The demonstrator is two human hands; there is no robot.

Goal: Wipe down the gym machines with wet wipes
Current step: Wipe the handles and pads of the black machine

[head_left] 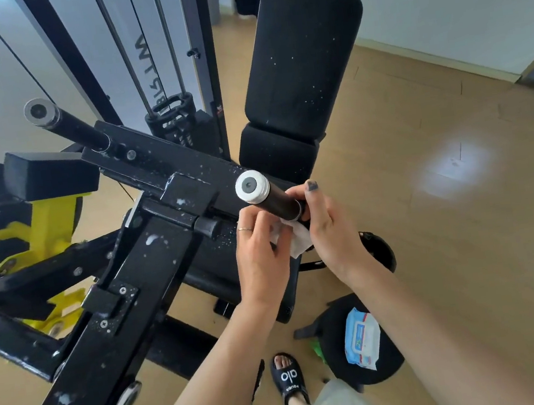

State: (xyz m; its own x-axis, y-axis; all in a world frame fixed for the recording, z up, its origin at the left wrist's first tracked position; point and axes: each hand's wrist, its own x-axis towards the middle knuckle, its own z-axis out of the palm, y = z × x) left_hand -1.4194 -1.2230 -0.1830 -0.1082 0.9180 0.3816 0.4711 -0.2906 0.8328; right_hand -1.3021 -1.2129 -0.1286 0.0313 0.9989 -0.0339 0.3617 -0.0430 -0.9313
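Note:
A black gym machine (162,235) with white specks fills the left and middle. A black peg (274,203) with a white end cap sticks out of it toward me. My right hand (326,228) grips the base of the peg, with a white wet wipe (297,237) bunched under its palm. My left hand (261,250) holds the wipe from the left, fingers curled against the peg's underside. A second peg (57,122) points out at the upper left.
A black padded backrest (302,63) stands behind the peg. A blue-and-white pack of wipes (361,340) lies on a round black stool (345,361) at the lower right. Yellow machine parts (49,222) show at the left. My sandalled foot (289,379) stands on the wooden floor.

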